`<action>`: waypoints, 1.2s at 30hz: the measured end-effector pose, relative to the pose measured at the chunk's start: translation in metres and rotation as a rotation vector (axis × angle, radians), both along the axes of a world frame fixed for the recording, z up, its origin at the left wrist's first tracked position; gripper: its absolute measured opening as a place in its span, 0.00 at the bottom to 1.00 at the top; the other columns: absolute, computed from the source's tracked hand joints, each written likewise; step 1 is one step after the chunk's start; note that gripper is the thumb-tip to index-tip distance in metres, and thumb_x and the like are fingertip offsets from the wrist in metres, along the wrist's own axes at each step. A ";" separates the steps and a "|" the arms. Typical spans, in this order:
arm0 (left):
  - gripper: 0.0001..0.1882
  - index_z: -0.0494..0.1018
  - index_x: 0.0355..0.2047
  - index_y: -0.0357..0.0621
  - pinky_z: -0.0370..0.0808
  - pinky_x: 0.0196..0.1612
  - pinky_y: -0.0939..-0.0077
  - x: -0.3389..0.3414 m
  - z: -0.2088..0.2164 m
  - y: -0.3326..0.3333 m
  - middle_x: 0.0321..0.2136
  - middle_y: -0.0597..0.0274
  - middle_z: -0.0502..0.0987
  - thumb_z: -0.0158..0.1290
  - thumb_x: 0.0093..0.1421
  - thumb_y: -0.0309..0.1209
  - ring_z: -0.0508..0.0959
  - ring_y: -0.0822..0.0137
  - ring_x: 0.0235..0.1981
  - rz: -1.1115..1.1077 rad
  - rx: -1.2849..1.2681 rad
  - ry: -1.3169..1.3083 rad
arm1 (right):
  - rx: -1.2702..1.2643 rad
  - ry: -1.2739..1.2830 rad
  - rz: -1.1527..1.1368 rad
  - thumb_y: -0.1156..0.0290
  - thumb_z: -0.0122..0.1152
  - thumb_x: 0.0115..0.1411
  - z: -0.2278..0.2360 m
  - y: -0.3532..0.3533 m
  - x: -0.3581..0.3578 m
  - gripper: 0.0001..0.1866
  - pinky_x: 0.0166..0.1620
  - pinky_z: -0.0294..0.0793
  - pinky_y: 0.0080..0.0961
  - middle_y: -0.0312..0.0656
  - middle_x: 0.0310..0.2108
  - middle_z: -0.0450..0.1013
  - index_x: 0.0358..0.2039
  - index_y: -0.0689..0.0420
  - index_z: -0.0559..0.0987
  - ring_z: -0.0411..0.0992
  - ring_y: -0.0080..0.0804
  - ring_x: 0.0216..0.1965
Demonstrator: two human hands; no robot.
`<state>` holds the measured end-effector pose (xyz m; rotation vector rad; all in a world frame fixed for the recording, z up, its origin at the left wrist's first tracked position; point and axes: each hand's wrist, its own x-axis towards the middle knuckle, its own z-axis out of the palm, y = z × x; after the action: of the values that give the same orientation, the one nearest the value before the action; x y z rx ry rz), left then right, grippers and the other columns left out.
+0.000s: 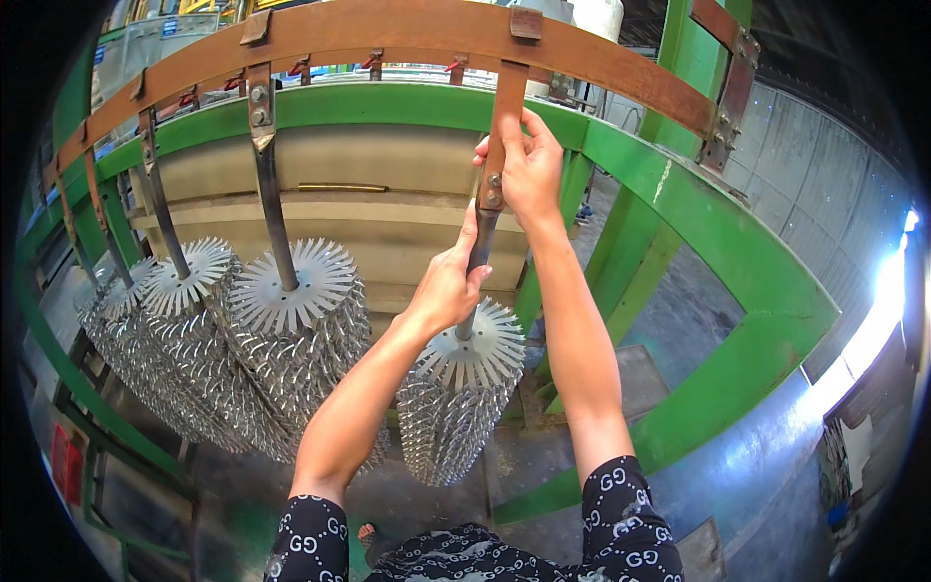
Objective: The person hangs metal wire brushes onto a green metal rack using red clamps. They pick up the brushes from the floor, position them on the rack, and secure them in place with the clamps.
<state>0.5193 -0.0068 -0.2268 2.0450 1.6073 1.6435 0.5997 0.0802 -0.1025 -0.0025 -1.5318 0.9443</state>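
Brown strap sits clamped in right hand — left hand grips rod below.

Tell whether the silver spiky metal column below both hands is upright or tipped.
The column is upright: its silver slotted disc faces up.

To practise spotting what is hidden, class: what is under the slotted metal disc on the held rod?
Beneath the disc, rows of twisted metal fins show. They cover the middle, so whether the rod continues inside cannot be seen.
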 end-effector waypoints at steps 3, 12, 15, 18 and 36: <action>0.48 0.33 0.71 0.49 0.73 0.48 0.63 0.004 0.005 -0.002 0.36 0.45 0.79 0.53 0.61 0.22 0.79 0.51 0.36 -0.008 -0.033 -0.007 | 0.018 0.020 0.014 0.64 0.49 0.70 0.001 0.003 0.003 0.16 0.28 0.74 0.23 0.41 0.22 0.75 0.50 0.64 0.72 0.75 0.25 0.22; 0.48 0.33 0.71 0.48 0.73 0.49 0.62 0.000 0.005 -0.002 0.37 0.46 0.79 0.52 0.61 0.22 0.80 0.50 0.39 -0.001 -0.063 -0.001 | 0.022 0.020 0.013 0.64 0.49 0.70 0.000 0.004 0.000 0.16 0.27 0.74 0.22 0.42 0.21 0.76 0.49 0.63 0.73 0.75 0.25 0.21; 0.48 0.33 0.71 0.48 0.73 0.49 0.62 -0.001 0.008 -0.003 0.37 0.46 0.79 0.53 0.60 0.22 0.80 0.50 0.39 -0.016 -0.070 0.003 | 0.041 0.023 0.009 0.64 0.49 0.70 0.000 0.003 0.001 0.15 0.27 0.74 0.22 0.42 0.21 0.76 0.48 0.63 0.73 0.75 0.25 0.21; 0.48 0.33 0.71 0.47 0.73 0.49 0.63 -0.002 0.009 -0.002 0.36 0.47 0.79 0.53 0.60 0.21 0.80 0.51 0.39 -0.023 -0.060 -0.001 | 0.035 0.021 0.004 0.64 0.49 0.70 0.006 0.000 0.003 0.15 0.27 0.74 0.22 0.42 0.21 0.76 0.47 0.64 0.73 0.75 0.25 0.21; 0.34 0.59 0.63 0.39 0.77 0.46 0.67 -0.007 -0.008 0.013 0.37 0.51 0.81 0.59 0.58 0.27 0.81 0.64 0.40 -0.005 -0.086 -0.013 | 0.103 0.118 -0.046 0.68 0.53 0.67 -0.025 0.018 0.054 0.20 0.52 0.73 0.27 0.47 0.44 0.76 0.56 0.65 0.70 0.76 0.33 0.43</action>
<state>0.5121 0.0058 -0.2350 1.9913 1.6365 1.5545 0.6535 0.0980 -0.1280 0.0896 -1.4639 0.8138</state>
